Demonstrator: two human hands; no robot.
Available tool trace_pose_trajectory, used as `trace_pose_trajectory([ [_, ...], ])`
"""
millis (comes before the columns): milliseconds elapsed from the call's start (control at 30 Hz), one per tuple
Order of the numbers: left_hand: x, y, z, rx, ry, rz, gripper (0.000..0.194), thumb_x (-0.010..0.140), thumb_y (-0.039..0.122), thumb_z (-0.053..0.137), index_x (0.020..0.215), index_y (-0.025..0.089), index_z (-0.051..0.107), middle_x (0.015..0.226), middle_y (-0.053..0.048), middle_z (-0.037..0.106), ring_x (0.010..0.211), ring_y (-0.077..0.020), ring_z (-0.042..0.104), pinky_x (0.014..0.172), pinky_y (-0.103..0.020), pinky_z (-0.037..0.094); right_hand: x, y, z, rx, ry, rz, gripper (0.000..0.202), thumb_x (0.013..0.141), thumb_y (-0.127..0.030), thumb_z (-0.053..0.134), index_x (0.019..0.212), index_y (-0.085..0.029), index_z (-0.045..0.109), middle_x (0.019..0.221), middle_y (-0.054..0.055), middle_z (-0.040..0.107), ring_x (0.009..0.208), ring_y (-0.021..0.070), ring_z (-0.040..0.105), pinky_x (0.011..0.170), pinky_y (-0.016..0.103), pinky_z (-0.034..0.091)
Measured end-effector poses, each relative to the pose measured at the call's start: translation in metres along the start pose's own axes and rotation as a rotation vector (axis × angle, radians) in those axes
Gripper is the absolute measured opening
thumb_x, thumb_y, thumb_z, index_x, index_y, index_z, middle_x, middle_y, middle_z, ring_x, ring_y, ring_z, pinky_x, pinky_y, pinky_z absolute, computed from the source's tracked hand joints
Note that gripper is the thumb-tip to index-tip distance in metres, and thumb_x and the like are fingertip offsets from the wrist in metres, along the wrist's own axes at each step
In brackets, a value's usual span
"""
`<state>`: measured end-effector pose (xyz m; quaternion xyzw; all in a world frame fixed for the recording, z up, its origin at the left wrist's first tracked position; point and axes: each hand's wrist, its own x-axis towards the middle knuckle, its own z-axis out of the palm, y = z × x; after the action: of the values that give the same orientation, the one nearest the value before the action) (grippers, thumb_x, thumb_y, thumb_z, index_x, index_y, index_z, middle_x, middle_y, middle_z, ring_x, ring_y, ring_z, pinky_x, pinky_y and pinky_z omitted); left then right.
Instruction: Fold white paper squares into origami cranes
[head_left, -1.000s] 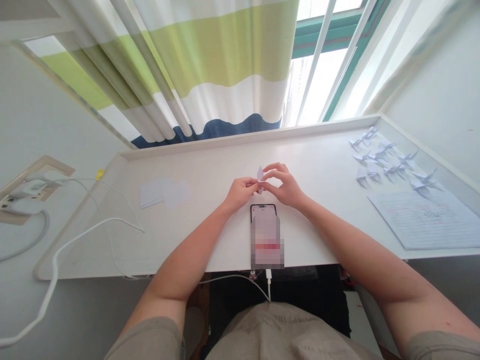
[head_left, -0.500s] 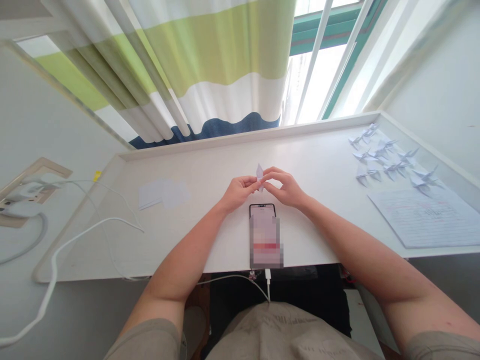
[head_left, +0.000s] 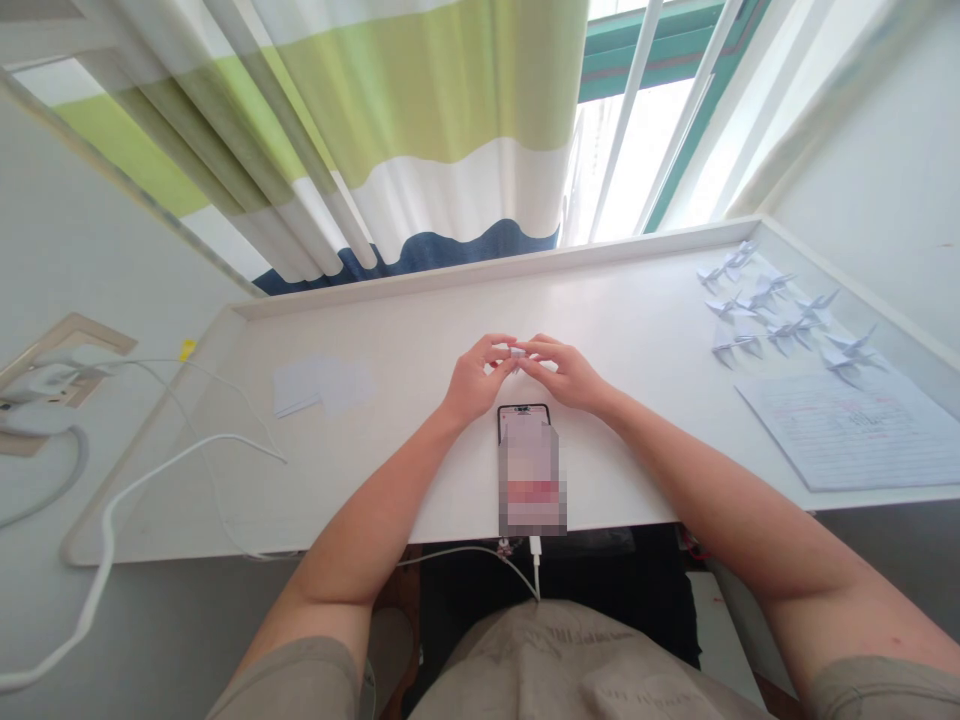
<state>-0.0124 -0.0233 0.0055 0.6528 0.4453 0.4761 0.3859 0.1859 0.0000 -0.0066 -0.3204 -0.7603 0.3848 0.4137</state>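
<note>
A small folded white paper [head_left: 517,353] is pinched between my two hands above the middle of the white desk. My left hand [head_left: 477,375] grips its left side with thumb and fingertips. On the other side, my right hand [head_left: 561,372] holds it with thumb and forefinger. The fingers cover much of the paper, so its exact shape is hard to make out. Just below my hands lies a phone [head_left: 525,460], its screen blurred out and a white cable plugged into its lower end.
Several folded paper cranes [head_left: 780,310] stand at the back right of the desk [head_left: 375,320], above a stack of lined sheets [head_left: 847,430]. Loose white paper pieces [head_left: 322,385] lie on the left. White cables [head_left: 187,445] run across the left edge.
The folded paper stood upright with its pointed tip above my fingers; now it shows as a small piece between them. My left fingers have risen and closed nearer to the right ones.
</note>
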Motion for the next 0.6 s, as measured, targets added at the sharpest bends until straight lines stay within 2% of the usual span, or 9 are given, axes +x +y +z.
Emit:
trace_pose_trajectory([
  [167,0.0002,-0.0022,0.0017,-0.059,0.008,-0.042,0.027,0.093,0.043,0.08,0.107,0.021,0.079,0.097,-0.007,0.084,0.091,-0.0219,0.078,0.087,-0.036,0.057,0.0003,0.0005,-0.0013,-0.028,-0.007,0.027,0.042,0.106,-0.059,0.057,0.109,-0.027,0.084,0.101,0.008,0.074,0.099,0.0235,0.072,0.092,0.041,0.062],
  [267,0.0001,-0.0025,0.0021,-0.071,0.011,-0.034,0.028,0.091,0.046,0.081,0.103,0.021,0.08,0.097,-0.007,0.084,0.091,-0.0217,0.078,0.087,-0.035,0.058,0.0002,0.0026,-0.0026,-0.076,-0.009,0.004,0.044,0.107,-0.059,0.055,0.107,-0.025,0.084,0.098,0.008,0.074,0.096,0.0237,0.071,0.087,0.039,0.06],
  [433,-0.0013,-0.003,0.0034,-0.025,0.02,-0.056,0.021,0.094,0.042,0.08,0.102,0.022,0.08,0.091,-0.005,0.083,0.09,-0.0209,0.077,0.087,-0.035,0.058,0.0004,0.0044,-0.0036,-0.177,0.009,-0.073,0.045,0.109,-0.056,0.051,0.107,-0.025,0.083,0.097,0.008,0.075,0.091,0.0237,0.071,0.084,0.039,0.057],
  [533,-0.0005,-0.0032,0.0037,0.085,0.08,-0.009,0.013,0.095,0.038,0.079,0.101,0.026,0.082,0.098,-0.004,0.081,0.098,-0.0216,0.075,0.087,-0.035,0.056,0.0,0.0032,-0.0026,-0.194,0.035,-0.091,0.043,0.109,-0.055,0.051,0.106,-0.025,0.082,0.097,0.008,0.076,0.09,0.024,0.071,0.084,0.04,0.057],
  [600,0.0007,-0.003,0.0026,0.165,0.145,0.057,0.007,0.093,0.034,0.081,0.097,0.028,0.083,0.1,-0.004,0.078,0.1,-0.0206,0.072,0.085,-0.033,0.055,-0.0008,0.0013,-0.0013,-0.179,0.077,-0.049,0.038,0.107,-0.054,0.057,0.106,-0.024,0.08,0.096,0.008,0.077,0.09,0.0246,0.072,0.085,0.041,0.058],
])
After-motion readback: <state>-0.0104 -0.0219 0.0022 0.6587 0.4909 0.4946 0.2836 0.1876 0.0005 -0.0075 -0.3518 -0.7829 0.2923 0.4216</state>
